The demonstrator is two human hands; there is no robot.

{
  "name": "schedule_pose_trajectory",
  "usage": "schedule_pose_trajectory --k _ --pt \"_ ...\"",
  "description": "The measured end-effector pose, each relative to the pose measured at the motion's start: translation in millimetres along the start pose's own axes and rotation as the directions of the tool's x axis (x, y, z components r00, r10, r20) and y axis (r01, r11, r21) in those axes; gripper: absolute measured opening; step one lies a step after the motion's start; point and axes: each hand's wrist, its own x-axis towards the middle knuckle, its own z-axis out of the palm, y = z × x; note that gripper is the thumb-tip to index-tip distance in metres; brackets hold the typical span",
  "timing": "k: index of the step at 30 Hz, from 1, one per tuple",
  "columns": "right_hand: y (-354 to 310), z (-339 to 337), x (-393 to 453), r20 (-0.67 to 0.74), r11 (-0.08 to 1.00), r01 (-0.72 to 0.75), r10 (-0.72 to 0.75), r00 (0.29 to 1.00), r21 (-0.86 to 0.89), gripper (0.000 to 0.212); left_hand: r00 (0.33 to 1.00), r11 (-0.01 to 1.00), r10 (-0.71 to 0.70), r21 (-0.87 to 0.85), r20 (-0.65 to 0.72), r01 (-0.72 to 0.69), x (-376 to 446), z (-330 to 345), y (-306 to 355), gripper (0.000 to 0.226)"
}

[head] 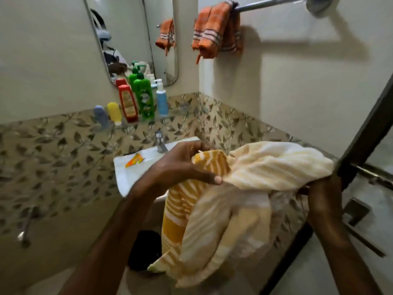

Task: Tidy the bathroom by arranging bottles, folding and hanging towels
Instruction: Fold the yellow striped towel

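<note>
From the head camera, both hands hold a yellow-and-white striped towel (pixel 214 211) before the sink (pixel 127 173): the left hand (pixel 182 165) curls round its bunched top, the right hand (pixel 323 194) pinches its far edge. An orange towel (pixel 214 30) hangs on the rail (pixel 265 5). Bottles (pixel 136 101) line the glass shelf (pixel 180 116) beneath the mirror (pixel 127 35).
</note>
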Motion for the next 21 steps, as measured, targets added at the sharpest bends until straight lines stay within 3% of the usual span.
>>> schedule_pose_trajectory --k 2,5,7,9,12,15,17,19,21 --pt "-14 -2 -13 0.030 0.998 -0.062 0.062 0.998 0.019 0.018 0.997 0.995 -0.074 0.075 0.027 0.072 -22 -8 1 0.032" --pt "-2 -17 -40 0.131 0.999 -0.037 0.041 0.991 -0.032 0.013 0.993 0.993 -0.091 0.062 -0.071 0.096 -53 -12 -1 0.015" --pt "-1 -22 -53 0.188 0.979 -0.188 0.199 0.962 -0.076 0.019 0.980 0.997 -0.060 0.026 -0.190 0.067 -70 -9 -2 0.012" --pt "2 -27 -60 0.271 0.953 -0.223 0.275 0.922 -0.206 0.027 0.958 1.000 -0.026 -0.004 -0.286 0.026 -85 -6 -3 0.018" --pt "9 -38 -82 0.466 0.873 -0.089 0.340 0.817 -0.480 0.032 0.933 0.998 0.015 0.056 -0.359 0.005 -105 2 -2 0.018" --pt "10 -39 -102 0.483 0.759 0.143 0.246 0.840 -0.636 0.026 0.938 0.985 0.051 0.174 -0.344 0.011 -118 13 -4 0.014" --pt "-1 -33 -127 0.555 0.865 0.207 0.096 0.826 -0.458 0.023 0.956 0.960 0.085 0.280 -0.281 -0.003 -125 24 -5 0.015" --pt "-25 -20 -152 0.728 0.988 0.107 0.008 0.685 -0.112 0.037 0.971 0.937 0.116 0.347 -0.208 -0.038 -125 32 -6 0.018" --pt "-42 -6 -164 0.822 0.996 0.093 -0.059 0.566 0.008 0.043 0.980 0.925 0.131 0.374 -0.152 -0.066 -120 38 -8 0.022"
